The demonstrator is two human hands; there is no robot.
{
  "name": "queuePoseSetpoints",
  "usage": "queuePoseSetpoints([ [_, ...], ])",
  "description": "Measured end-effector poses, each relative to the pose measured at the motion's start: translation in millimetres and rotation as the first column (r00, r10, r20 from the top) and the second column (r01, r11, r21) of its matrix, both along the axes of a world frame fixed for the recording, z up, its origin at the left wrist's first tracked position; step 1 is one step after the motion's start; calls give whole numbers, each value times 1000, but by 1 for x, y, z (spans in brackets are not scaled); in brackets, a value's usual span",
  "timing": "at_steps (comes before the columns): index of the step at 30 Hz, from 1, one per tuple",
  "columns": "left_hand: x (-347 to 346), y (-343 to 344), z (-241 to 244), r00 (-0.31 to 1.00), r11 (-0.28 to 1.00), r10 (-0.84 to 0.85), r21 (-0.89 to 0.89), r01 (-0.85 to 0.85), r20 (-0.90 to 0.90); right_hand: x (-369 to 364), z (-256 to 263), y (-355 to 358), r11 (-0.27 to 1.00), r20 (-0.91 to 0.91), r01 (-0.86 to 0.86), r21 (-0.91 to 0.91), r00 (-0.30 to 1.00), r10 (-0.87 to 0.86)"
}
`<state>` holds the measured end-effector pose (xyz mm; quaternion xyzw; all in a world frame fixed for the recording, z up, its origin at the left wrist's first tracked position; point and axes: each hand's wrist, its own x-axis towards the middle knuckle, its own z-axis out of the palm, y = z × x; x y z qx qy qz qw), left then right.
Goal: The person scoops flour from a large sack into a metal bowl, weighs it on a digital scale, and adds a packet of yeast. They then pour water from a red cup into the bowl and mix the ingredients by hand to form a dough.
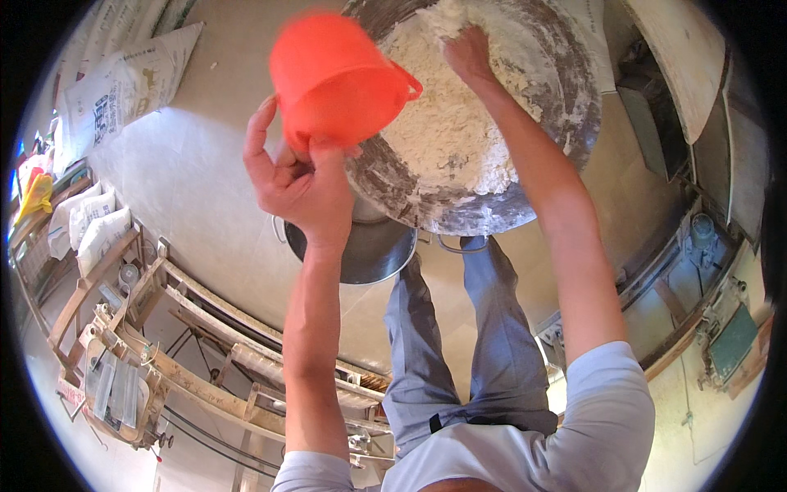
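Observation:
My left hand (307, 178) grips a red plastic bucket (332, 67) at its lower edge in the picture. The bucket is tilted, its mouth turned down and to the right over the left side of a wide metal basin (393, 200). Crumbly pale dough (439, 123) with dry flour fills the middle of that basin. At the basin's far side my right hand (470, 52) is closed around some of the dough, its fingertips hidden. Partly under my left hand and the basin stands a round steel pot (369, 258) with side handles.
A large printed sack (132, 86) lies at the upper left. White filled bags (101, 230) sit on a wooden rack behind a long wood-framed machine (190, 393). To the right are a motor (702, 232) and metal panels (652, 123). My legs (424, 344) are close to the basin.

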<state>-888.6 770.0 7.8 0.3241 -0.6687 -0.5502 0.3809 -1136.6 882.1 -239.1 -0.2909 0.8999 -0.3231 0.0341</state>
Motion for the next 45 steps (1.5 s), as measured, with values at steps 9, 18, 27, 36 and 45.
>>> queuePoseSetpoints([
  [9,156,40,5,913,750,385,530,-395,136,157,11,-10,941,52,-331,75,943,328],
  [18,290,112,-137,741,442,365,596,-671,564,122,54,134,490,200,-608,625,731,652],
  [27,197,75,-159,870,583,53,692,-426,490,98,-9,68,748,111,-280,602,957,269],
  [36,61,59,-137,843,986,68,94,-140,533,76,53,168,524,295,-524,672,838,460],
  [45,65,63,-148,817,987,102,45,-154,568,165,57,215,563,375,-466,683,885,276],
])
